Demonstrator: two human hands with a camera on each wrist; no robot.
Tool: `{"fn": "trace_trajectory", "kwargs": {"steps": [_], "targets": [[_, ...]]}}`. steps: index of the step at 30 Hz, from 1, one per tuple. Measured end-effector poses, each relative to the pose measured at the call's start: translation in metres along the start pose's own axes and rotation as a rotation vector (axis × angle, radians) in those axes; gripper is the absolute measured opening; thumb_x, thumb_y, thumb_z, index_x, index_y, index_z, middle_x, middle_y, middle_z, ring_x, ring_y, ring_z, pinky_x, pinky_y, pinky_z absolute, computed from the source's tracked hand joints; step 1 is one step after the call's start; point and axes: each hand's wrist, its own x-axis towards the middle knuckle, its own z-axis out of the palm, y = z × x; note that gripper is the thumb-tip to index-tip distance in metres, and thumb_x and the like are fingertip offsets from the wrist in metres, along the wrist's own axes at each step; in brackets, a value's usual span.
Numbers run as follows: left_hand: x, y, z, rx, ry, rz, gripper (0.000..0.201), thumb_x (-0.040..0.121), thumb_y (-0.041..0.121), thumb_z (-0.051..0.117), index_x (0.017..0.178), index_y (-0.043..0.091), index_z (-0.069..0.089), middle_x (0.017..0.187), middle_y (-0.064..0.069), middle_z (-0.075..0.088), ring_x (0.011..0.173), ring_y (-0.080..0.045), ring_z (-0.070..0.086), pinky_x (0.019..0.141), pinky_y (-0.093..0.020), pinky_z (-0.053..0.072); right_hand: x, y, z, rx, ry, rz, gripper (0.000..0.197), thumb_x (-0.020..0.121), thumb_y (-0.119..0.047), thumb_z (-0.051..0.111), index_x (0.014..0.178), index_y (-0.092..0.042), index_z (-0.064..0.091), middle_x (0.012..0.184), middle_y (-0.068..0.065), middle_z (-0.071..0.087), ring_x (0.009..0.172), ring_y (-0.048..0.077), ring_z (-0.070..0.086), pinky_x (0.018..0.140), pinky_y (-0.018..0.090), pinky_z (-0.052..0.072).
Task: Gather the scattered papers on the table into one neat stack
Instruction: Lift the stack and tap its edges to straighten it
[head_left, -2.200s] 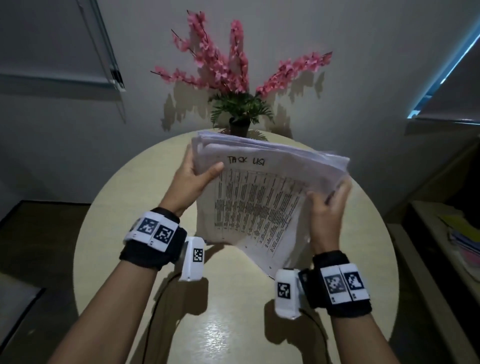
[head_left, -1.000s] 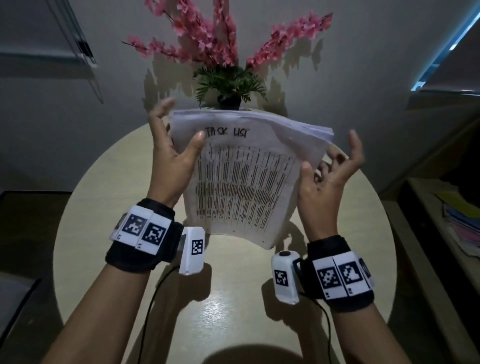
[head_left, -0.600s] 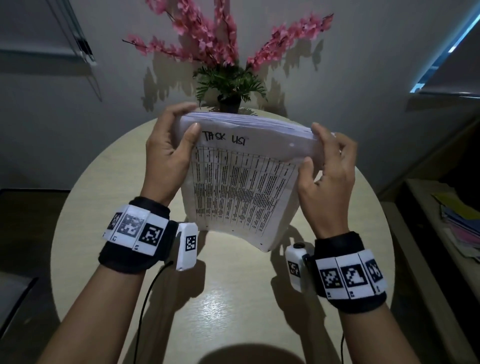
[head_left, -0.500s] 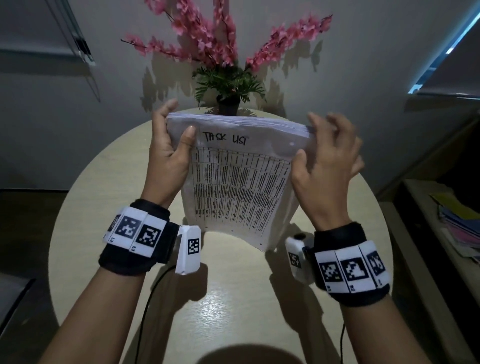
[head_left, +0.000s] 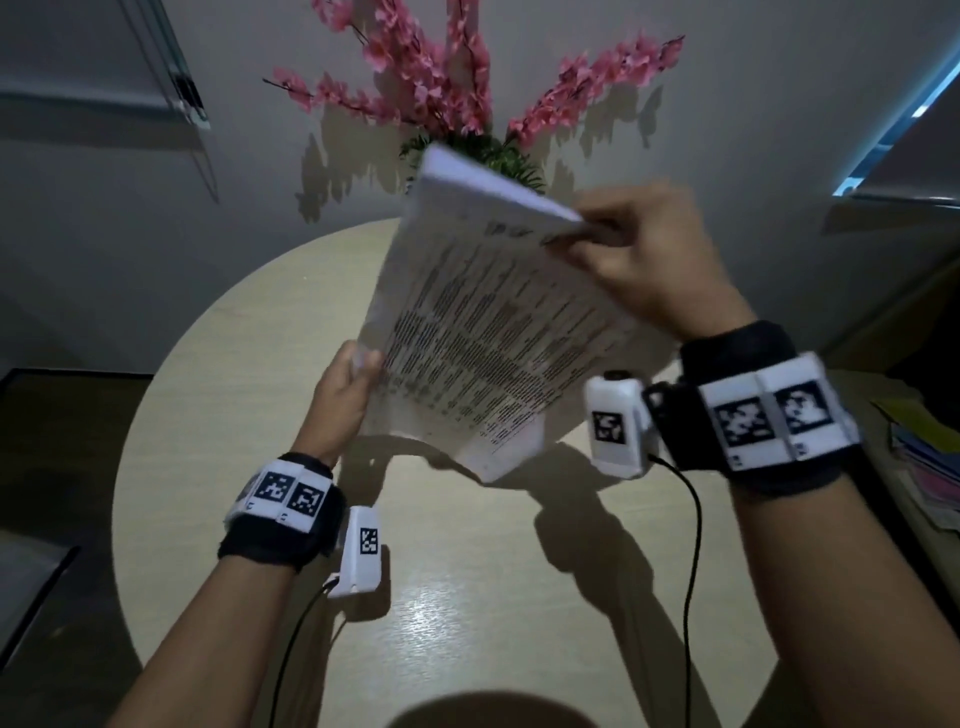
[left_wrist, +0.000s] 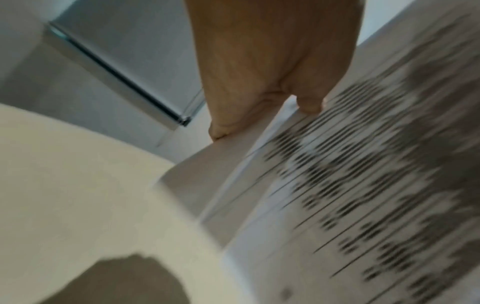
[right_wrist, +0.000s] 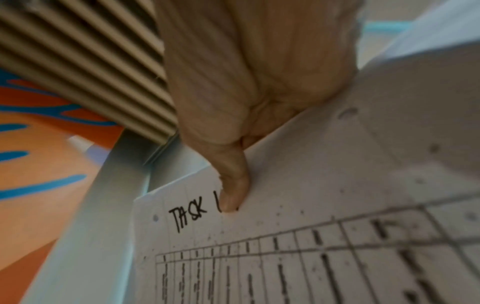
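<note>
Both hands are pinching the blurred paper stack (head_left: 493, 332): left hand (head_left: 345, 397) low, right hand (head_left: 639, 260) high, their fingers hiding behind pages.

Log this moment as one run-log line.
phase: squaring stack | paper stack: tilted, above table | left hand: grips lower edge | right hand: pinches top corner | loose sheets: none visible

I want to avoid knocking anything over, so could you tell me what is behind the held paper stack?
Behind the paper stack stand pink flowers with green leaves; their pot is covered.
</note>
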Motion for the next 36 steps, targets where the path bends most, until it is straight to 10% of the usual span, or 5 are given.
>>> {"fn": "trace_trajectory", "kwargs": {"steps": [7,14,23,28,36], "targets": [[-0.005,-0.016,-0.008,-0.636,-0.071,-0.270,0.052,0.073,0.032,0.064,0.121,0.012,0.054,0.103,0.005,0.074,0.094,-0.010,0.070,0.072,-0.023,0.057,-0.049,0.072,-0.012,0.367,0.288,0.358,0.015,0.081,-0.007,0.064,0.068,-0.015,0.065,0.044,-0.020,0.051,0.045,-0.008,0.040,0.043,0.008,0.032],[0.016,0.034,0.021,-0.200,0.301,0.043,0.015,0.088,0.003,0.052,0.089,0.016,0.059,0.084,0.008,0.062,0.061,0.012,0.059,0.063,-0.012,0.050,-0.103,0.087,0.045,0.516,0.587,0.539,0.029,0.086,0.000,0.054,0.070,-0.023,0.055,0.061,-0.016,0.058,0.060,-0.004,0.048,0.060,0.018,0.041],[0.011,0.019,0.019,-0.090,0.172,0.046,0.020,0.088,0.012,0.057,0.077,0.026,0.047,0.078,0.007,0.052,0.061,0.004,0.051,0.054,-0.016,0.043,-0.130,0.088,0.089,0.617,0.617,0.759,0.037,0.084,0.007,0.047,0.099,-0.027,0.045,0.104,0.002,0.058,0.105,0.031,0.058,0.089,0.043,0.050],[0.011,0.013,0.015,0.092,0.214,0.171,0.037,0.091,0.004,0.048,0.116,0.030,0.042,0.116,0.000,0.047,0.087,-0.002,0.049,0.078,-0.012,0.044,-0.121,0.084,0.086,0.516,0.703,0.639,0.076,0.081,0.011,0.043,0.109,-0.058,0.028,0.115,0.003,0.048,0.114,0.019,0.050,0.101,0.045,0.045],[-0.005,-0.002,0.011,0.532,0.157,0.279,0.052,0.085,-0.002,0.056,0.132,0.020,0.049,0.138,-0.017,0.030,0.120,-0.011,0.032,0.104,-0.021,0.031,-0.122,0.097,0.082,0.347,0.644,0.619,0.054,0.081,0.008,0.046,0.124,-0.022,0.050,0.120,0.000,0.044,0.110,0.007,0.048,0.101,0.026,0.042]]}}
